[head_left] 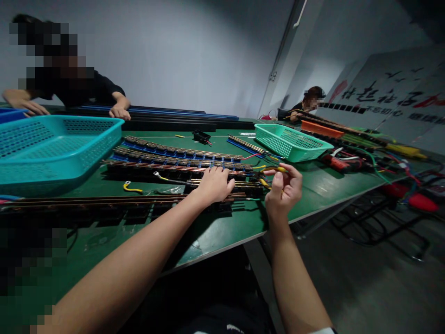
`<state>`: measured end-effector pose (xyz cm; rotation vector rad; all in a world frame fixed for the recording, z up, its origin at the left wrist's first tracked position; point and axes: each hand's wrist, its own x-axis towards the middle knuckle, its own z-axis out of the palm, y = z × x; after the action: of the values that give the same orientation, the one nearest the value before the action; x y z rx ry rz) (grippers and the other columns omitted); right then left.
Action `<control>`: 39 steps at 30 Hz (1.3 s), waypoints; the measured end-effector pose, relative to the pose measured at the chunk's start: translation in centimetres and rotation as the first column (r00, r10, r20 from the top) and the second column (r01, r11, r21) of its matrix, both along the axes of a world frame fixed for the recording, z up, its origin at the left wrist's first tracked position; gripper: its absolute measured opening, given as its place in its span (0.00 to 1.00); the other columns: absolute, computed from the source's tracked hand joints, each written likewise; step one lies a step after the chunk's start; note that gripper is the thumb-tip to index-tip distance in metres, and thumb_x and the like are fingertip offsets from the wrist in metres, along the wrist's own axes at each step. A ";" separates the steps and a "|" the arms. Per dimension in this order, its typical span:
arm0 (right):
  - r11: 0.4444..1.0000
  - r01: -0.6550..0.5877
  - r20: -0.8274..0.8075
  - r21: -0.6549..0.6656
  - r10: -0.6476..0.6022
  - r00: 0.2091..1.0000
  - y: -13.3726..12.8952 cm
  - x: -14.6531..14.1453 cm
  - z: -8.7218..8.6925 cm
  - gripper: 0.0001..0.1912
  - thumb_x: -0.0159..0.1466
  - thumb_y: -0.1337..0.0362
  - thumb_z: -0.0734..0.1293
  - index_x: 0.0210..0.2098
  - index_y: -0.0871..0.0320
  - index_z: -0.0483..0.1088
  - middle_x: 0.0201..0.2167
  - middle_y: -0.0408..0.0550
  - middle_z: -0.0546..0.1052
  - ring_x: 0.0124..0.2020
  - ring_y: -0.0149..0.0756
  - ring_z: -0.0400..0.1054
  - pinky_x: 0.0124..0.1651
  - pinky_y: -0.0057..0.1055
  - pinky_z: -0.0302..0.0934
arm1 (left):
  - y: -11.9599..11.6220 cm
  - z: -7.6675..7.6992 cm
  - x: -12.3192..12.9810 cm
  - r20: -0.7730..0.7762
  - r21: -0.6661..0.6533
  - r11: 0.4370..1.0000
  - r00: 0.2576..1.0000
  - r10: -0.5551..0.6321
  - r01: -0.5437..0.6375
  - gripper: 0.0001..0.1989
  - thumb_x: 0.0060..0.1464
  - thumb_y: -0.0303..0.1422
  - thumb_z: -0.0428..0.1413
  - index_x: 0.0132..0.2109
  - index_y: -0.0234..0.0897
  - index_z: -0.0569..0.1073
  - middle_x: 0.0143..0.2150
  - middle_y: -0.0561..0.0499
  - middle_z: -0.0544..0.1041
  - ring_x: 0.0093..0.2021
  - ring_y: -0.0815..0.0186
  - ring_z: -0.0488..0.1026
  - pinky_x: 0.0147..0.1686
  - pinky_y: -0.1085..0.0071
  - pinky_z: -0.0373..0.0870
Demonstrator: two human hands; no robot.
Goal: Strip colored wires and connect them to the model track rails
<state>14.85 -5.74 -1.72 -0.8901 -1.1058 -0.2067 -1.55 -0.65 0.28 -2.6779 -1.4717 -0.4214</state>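
Observation:
Several long rail assemblies with copper-coloured bars and blue or black supports [167, 150] lie across the green table [208, 246]. My left hand [216, 184] rests on the right part of the nearer black assembly, fingers curled over its bars; what it grips beneath is hidden. At the assembly's right end, my right hand [284, 188] is raised with thumb and fingers closed around a yellow cable end [281, 170]. Beside it are more yellow and black wire ends [264, 183]. A loose yellow lead with a ring terminal [132, 188] lies to the left.
A turquoise basket [62, 160] stands at the left and a green basket [294, 143] at the back right. Red-handled tools [337, 163] and cables lie further right. One person [73, 83] leans on the far side; another [308, 104] sits at the back right.

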 end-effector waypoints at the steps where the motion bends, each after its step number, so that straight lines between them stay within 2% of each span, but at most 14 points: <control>1: 1.000 -0.007 0.008 -0.005 0.007 1.000 0.1 0.1 -0.2 0.11 0.69 0.61 0.62 0.48 0.56 0.68 0.31 0.44 0.78 0.31 0.34 0.76 0.37 0.32 0.68 | 0.0 0.0 0.0 0.002 0.000 1.000 1.000 0.000 0.000 0.21 0.67 0.41 0.44 0.55 0.31 0.73 0.55 0.37 0.76 0.58 0.49 0.70 0.58 0.54 0.64; 8: 0.998 -0.007 0.000 -0.066 0.007 1.000 0.3 0.5 -0.9 0.17 0.65 0.61 0.67 0.52 0.55 0.66 0.33 0.44 0.79 0.30 0.32 0.74 0.33 0.29 0.67 | 0.0 0.1 0.0 -0.002 -0.005 1.000 1.000 0.007 -0.007 0.21 0.68 0.41 0.45 0.55 0.31 0.72 0.56 0.37 0.76 0.58 0.48 0.71 0.59 0.53 0.64; 13: 0.986 0.044 0.069 -0.159 -0.034 0.997 0.4 0.7 -1.0 0.13 0.65 0.60 0.67 0.48 0.55 0.68 0.31 0.42 0.77 0.25 0.29 0.69 0.30 0.27 0.63 | 0.0 0.1 0.1 -0.003 -0.002 1.000 1.000 0.008 -0.008 0.21 0.68 0.41 0.44 0.54 0.31 0.73 0.56 0.37 0.76 0.58 0.49 0.71 0.59 0.54 0.64; 17: 0.986 0.139 0.115 -0.094 -0.128 0.985 0.2 0.9 -0.6 0.08 0.63 0.62 0.68 0.42 0.55 0.72 0.36 0.43 0.71 0.23 0.24 0.62 0.26 0.26 0.59 | 0.0 0.1 0.1 -0.007 -0.009 1.000 1.000 0.011 -0.011 0.21 0.68 0.41 0.44 0.54 0.31 0.73 0.56 0.37 0.76 0.58 0.50 0.71 0.59 0.55 0.64; 19: 0.985 0.164 0.155 -0.045 -0.155 0.976 0.1 1.0 -0.4 0.06 0.62 0.63 0.69 0.40 0.55 0.73 0.41 0.46 0.70 0.29 0.27 0.65 0.29 0.28 0.62 | 0.0 0.0 0.1 -0.004 -0.009 1.000 1.000 0.011 -0.011 0.21 0.68 0.41 0.45 0.54 0.31 0.73 0.56 0.37 0.76 0.58 0.49 0.71 0.58 0.55 0.64; 21: 0.994 0.105 0.189 -0.025 -0.098 0.977 0.1 1.0 -0.3 0.07 0.61 0.65 0.70 0.40 0.54 0.72 0.44 0.47 0.71 0.38 0.33 0.70 0.38 0.32 0.67 | 0.1 0.0 0.1 -0.003 -0.006 1.000 1.000 0.010 -0.010 0.21 0.68 0.41 0.45 0.54 0.31 0.73 0.56 0.37 0.76 0.58 0.49 0.71 0.58 0.54 0.64; 23: 0.999 -0.028 0.227 -0.041 0.037 0.973 0.2 0.9 -0.4 0.07 0.62 0.67 0.69 0.41 0.54 0.70 0.42 0.47 0.74 0.44 0.38 0.72 0.48 0.38 0.69 | 0.0 0.1 0.1 -0.004 -0.001 1.000 1.000 0.007 -0.007 0.21 0.68 0.41 0.45 0.54 0.31 0.73 0.56 0.37 0.76 0.58 0.49 0.71 0.58 0.54 0.64; 24: 0.993 -0.098 0.247 -0.060 0.110 0.963 0.2 0.9 -0.4 0.08 0.62 0.68 0.68 0.41 0.54 0.70 0.40 0.47 0.75 0.45 0.39 0.73 0.51 0.40 0.68 | 0.0 0.1 0.1 -0.006 0.001 1.000 1.000 0.007 -0.007 0.21 0.68 0.41 0.45 0.54 0.31 0.73 0.56 0.37 0.76 0.58 0.49 0.71 0.58 0.54 0.64; 26: 0.975 -0.192 0.293 -0.109 0.216 0.931 0.1 0.8 -0.5 0.08 0.62 0.70 0.68 0.41 0.54 0.70 0.39 0.47 0.77 0.44 0.39 0.74 0.49 0.40 0.69 | -0.1 0.1 0.1 -0.013 0.002 1.000 1.000 0.009 -0.009 0.21 0.68 0.41 0.44 0.54 0.31 0.73 0.56 0.37 0.76 0.58 0.49 0.71 0.58 0.54 0.64; 30: 0.960 -0.222 0.374 -0.173 0.273 0.887 -0.1 0.7 -0.4 0.10 0.61 0.72 0.69 0.40 0.54 0.71 0.40 0.48 0.78 0.43 0.40 0.74 0.44 0.37 0.69 | -0.2 0.2 0.1 -0.023 0.005 1.000 1.000 0.014 -0.013 0.21 0.68 0.41 0.44 0.54 0.31 0.73 0.56 0.37 0.76 0.58 0.49 0.71 0.58 0.55 0.64; 37: 0.940 -0.268 0.542 -0.212 0.341 0.768 0.0 0.5 0.0 0.12 0.60 0.75 0.67 0.41 0.54 0.72 0.39 0.49 0.79 0.45 0.40 0.75 0.51 0.40 0.71 | -0.1 0.2 0.0 -0.006 -0.004 1.000 1.000 0.003 -0.003 0.21 0.68 0.40 0.44 0.54 0.30 0.72 0.56 0.36 0.76 0.58 0.49 0.71 0.57 0.54 0.65; 39: 0.940 -0.263 0.550 -0.218 0.341 0.763 0.0 0.4 0.0 0.12 0.61 0.75 0.67 0.41 0.53 0.73 0.39 0.49 0.79 0.46 0.40 0.75 0.52 0.40 0.71 | -0.1 0.2 0.0 -0.001 -0.005 1.000 1.000 0.002 -0.002 0.21 0.68 0.40 0.45 0.54 0.30 0.72 0.56 0.35 0.75 0.58 0.49 0.71 0.57 0.54 0.65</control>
<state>15.25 -5.71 -1.72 -0.7602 -1.8440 -0.1405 -1.54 -0.74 0.46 -2.6798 -1.4772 -0.4166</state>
